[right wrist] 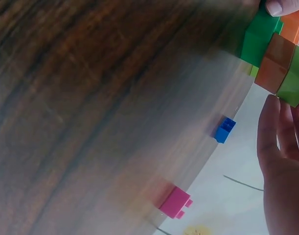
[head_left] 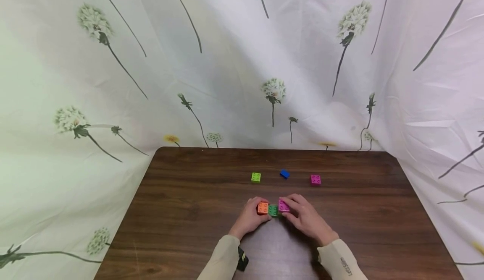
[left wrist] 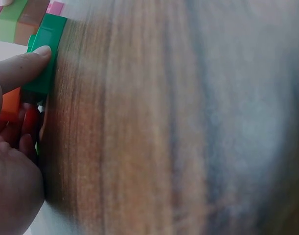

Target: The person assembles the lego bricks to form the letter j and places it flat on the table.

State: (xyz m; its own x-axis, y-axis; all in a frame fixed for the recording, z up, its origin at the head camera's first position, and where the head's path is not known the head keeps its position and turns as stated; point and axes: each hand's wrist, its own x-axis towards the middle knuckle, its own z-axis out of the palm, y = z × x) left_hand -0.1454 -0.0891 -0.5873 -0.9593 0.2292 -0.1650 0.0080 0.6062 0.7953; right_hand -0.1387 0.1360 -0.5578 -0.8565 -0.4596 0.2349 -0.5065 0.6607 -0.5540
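My left hand (head_left: pixel 250 217) holds an orange toy brick (head_left: pixel 262 208) and a green toy brick (head_left: pixel 273 210) side by side, its thumb pressed on the green brick's side. A red piece (left wrist: pixel 31 120) shows beside its fingers in the left wrist view. My right hand (head_left: pixel 305 218) grips a small stack: a pink brick (head_left: pixel 283 205) on top, a lime brick (right wrist: pixel 293 81) under it and a brown brick (right wrist: pixel 275 63) lowest. That brown brick lies close against the green one; whether they are joined I cannot tell.
Farther back on the dark wooden table (head_left: pixel 189 213) lie a lime brick (head_left: pixel 256 177), a small blue brick (head_left: pixel 285 174) and a magenta brick (head_left: pixel 315 180). A white cloth with dandelion prints (head_left: pixel 234 103) hangs behind the table's far edge.
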